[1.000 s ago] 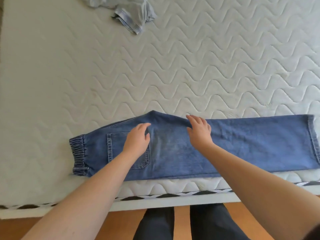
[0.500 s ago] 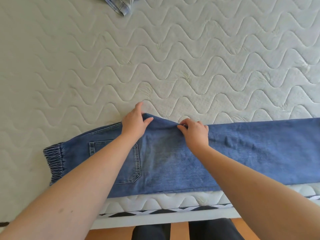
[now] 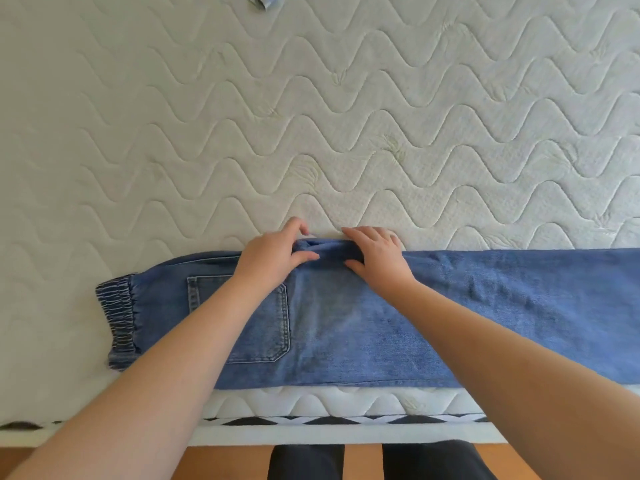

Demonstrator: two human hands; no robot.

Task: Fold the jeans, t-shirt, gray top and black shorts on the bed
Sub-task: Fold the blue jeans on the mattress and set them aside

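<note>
The jeans (image 3: pixel 363 317) lie flat along the near edge of the bed (image 3: pixel 311 116), already doubled leg on leg, with their long axis running left to right across the view: the elastic waistband (image 3: pixel 119 322) ends at the left, and the legs run off the right edge of the picture. Both hands sit at the far edge of the denim, close to the middle of its visible length, where the crotch point juts out toward the far side. The left hand (image 3: pixel 273 254) pinches that fold, thumb on top and fingers curled over the far edge; the right hand (image 3: pixel 375 259) holds the same bunched fabric just beside it, fingers hooked over the edge and thumb on the near face. So each grip is closed on the jeans. The two hands are nearly touching, neither clearly nearer to the point. The likely next move is tucking this point toward the person, across the long axis, to leave a straight edge before folding lengthwise. A scrap of pale blue cloth (image 3: pixel 263 0) shows at the top edge, well apart.
</note>
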